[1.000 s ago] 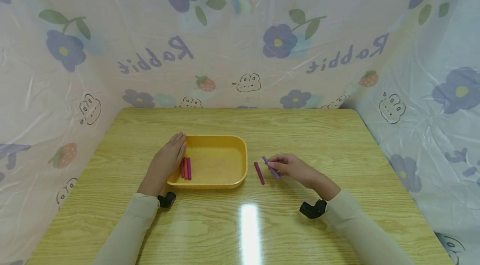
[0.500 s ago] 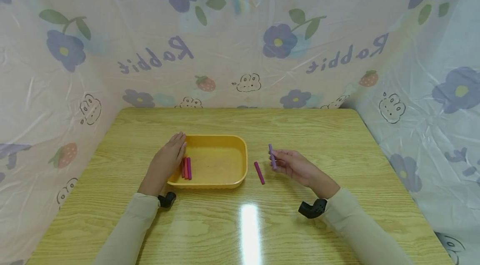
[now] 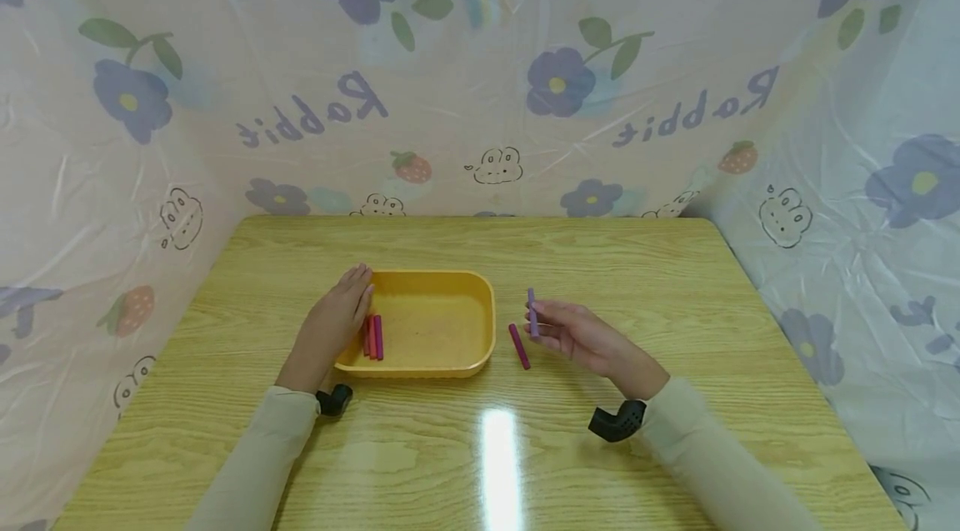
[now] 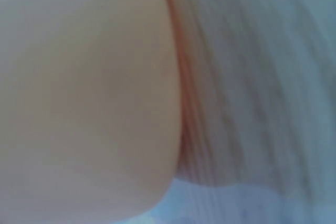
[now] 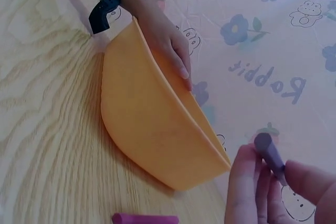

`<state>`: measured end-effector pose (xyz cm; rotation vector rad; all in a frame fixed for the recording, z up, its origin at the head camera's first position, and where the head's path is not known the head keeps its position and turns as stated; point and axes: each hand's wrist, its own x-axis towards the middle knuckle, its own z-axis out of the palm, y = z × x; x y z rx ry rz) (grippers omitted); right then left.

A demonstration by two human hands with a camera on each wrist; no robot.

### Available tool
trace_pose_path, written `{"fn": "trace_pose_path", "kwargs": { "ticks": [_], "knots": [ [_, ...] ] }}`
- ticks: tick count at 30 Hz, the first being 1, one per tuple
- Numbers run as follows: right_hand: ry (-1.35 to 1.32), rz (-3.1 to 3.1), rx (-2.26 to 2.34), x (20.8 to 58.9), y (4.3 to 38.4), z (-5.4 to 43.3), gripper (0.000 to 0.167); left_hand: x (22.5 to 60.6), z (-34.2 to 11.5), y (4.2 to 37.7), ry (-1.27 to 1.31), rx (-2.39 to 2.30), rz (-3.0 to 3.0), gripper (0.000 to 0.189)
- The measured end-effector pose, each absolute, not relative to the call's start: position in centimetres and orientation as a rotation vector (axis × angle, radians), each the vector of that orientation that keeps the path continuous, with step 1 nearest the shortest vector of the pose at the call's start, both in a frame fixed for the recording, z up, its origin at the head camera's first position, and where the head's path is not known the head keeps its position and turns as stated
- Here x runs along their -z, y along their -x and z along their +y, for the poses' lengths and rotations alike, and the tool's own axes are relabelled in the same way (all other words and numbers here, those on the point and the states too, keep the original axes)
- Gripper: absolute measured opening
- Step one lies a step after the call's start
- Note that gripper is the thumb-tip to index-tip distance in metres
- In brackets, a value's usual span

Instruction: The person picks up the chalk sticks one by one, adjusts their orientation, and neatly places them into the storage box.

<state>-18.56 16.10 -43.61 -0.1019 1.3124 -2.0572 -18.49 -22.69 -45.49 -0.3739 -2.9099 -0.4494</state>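
My right hand (image 3: 581, 333) pinches a light purple crayon (image 3: 532, 316) between thumb and fingers, holding it nearly upright above the table. Just left of that hand a magenta crayon (image 3: 519, 347) lies on the wood; its end also shows low in the right wrist view. A yellow tray (image 3: 435, 327) stands at centre-left. Over its left rim rests my left hand (image 3: 330, 331), fingers straight and pointing away from me. Beside those fingers, inside the tray, lie a red crayon (image 3: 372, 338), a purple-magenta crayon (image 3: 378, 338) and a darker one partly hidden. The left wrist view is mostly blurred skin.
The wooden table (image 3: 420, 448) carries the tray and crayons. A patterned curtain (image 3: 480, 97) closes off its back and both sides. Black wrist cameras, such as the right one (image 3: 618, 421), stick out below each hand. A bright reflection lies on the front wood.
My right hand has lifted the light purple crayon off the table, turned it more upright and shifted slightly left toward the tray. My left hand stays put.
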Motion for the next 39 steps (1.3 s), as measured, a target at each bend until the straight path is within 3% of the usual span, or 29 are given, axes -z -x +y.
{"fn": "trace_pose_path", "kwargs": {
  "ticks": [13,25,32,39],
  "knots": [
    [0.116,1.305,2.050,42.7,18.3,14.2,0.019,45.5,-22.6,18.6,0.366,0.447,-2.923,0.048],
    [0.207,1.301,2.018,42.0,18.3,12.3,0.049,45.3,-22.5,18.4,0.350,0.436,-2.934,0.049],
    [0.228,1.311,2.024,41.4,18.3,10.6,0.038,45.3,-22.6,18.3,0.351,0.454,-2.929,0.048],
    [0.254,1.337,1.995,41.1,18.3,8.7,0.038,45.3,-22.6,18.4,0.351,0.452,-2.924,0.049]
  ]
}}
